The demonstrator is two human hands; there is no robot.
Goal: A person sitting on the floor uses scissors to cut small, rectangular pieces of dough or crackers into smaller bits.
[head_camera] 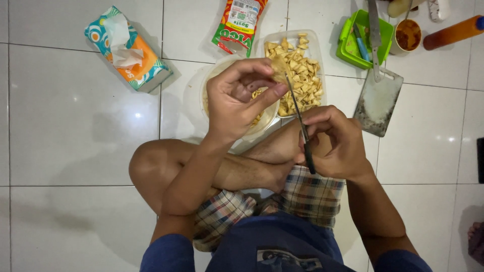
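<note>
The dough piece (278,65) is a thin tan bit pinched between the thumb and fingers of the left hand (239,98), held up over the bowl (201,95) and the tray (316,45). The left fingers are closed tight on it, so it's properly clamped there. Scissors (301,128) are in the right hand (335,143), fingers wrapped shut around the dark handles, blades pointing up toward the dough. The tips sit right at its lower edge; can't tell if the blades are actually biting into it or just touching.

Just under the left hand is the bowl, clear plastic, with some pale cut bits showing inside. Right beside it, touching or nearly so, the clear tray is full of small tan squares (300,75). Both sit on the white tile floor (70,131), in front of the person's crossed legs in plaid shorts (307,194).

Further out: a snack bag (238,25) lies above the bowl, and a tissue box (126,48) in teal and orange sits well off to the left. To the right of the tray there's a small cutting board (378,100) with a knife (374,35) running up from it, a green box (353,43), a cup (407,35) of reddish-brown stuff, and an orange bottle (454,32) lying on its side.
</note>
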